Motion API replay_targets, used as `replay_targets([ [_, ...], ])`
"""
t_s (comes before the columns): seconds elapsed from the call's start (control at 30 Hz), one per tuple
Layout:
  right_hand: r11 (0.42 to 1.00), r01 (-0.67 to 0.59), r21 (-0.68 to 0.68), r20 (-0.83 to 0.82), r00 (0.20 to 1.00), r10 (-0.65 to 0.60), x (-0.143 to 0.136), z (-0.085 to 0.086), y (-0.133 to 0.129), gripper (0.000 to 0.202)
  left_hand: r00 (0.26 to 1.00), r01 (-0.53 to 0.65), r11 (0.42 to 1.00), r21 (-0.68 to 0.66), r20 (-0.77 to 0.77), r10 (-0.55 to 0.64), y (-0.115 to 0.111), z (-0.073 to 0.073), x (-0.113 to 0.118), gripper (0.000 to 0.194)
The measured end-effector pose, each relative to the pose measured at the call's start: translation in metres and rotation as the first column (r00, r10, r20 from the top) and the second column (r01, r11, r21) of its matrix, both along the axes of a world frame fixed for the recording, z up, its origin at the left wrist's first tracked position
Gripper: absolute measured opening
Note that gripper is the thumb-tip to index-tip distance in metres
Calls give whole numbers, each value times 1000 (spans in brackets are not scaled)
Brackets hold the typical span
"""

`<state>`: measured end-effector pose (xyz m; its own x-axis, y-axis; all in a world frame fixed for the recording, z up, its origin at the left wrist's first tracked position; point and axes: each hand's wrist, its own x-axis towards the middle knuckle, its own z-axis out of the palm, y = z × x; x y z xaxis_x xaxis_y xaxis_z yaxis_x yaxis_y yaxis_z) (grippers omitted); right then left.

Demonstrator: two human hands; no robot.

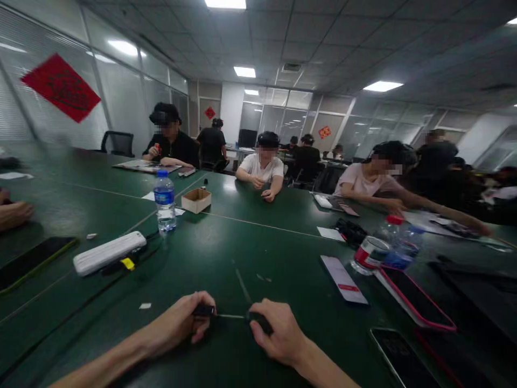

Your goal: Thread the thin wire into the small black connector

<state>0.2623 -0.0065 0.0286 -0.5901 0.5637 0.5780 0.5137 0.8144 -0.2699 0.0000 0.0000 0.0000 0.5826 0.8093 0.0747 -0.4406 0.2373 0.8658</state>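
Near the front of the green table, my left hand [188,319] is closed on a small black piece [204,310] whose exact kind I cannot make out. My right hand [280,330] wraps round the black handle of what looks like a screwdriver [260,321]. Its thin, pale shaft runs level across the gap to the black piece; whether the tip enters it or only touches it I cannot tell. Fingers hide part of both things. A small white scrap [145,306] lies on the table left of my left hand.
A white power bank [109,253] with a cable and a water bottle [165,202] stand left, beside a small open box [196,201]. Several phones, among them a pale one [344,280], and bottles lie or stand right. Other people sit around the table [250,242].
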Motion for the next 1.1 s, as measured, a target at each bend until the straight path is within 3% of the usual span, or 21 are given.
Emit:
replay_targets([
  [0.2, 1000, 5, 18, 24, 1000, -5, 0, 2, 4, 19, 994, 83, 996, -18, -74, -84, -2, 2, -4, 46],
  [0.43, 1000, 22, -13, 55, 998, -21, 0, 1, 4, 20, 992, 44, 999, 2, -118, -44, -2, 2, -5, 54],
  [0.67, 998, 8, 69, 35, 999, -11, 1, -2, 9, 16, 977, 31, 999, 41, -210, -22, 5, -4, -2, 52],
  [0.8, 999, -13, 33, 62, 998, 11, 1, -5, 14, 19, 949, -31, 992, 125, -309, 68, 3, 4, 1, 49],
  [0.9, 1000, -17, 5, 76, 997, 17, 0, -4, 13, 23, 883, -121, 958, 259, -413, 223, -4, 12, 2, 47],
  [0.97, 1000, -26, 16, 90, 996, 24, 1, -3, 13, 26, 832, -136, 911, 390, -455, 319, -8, 16, 3, 47],
  [1.1, 1000, -27, 15, 121, 992, 25, 2, -1, 15, 27, 760, -114, 891, 440, -538, 363, -11, 21, 4, 44],
])
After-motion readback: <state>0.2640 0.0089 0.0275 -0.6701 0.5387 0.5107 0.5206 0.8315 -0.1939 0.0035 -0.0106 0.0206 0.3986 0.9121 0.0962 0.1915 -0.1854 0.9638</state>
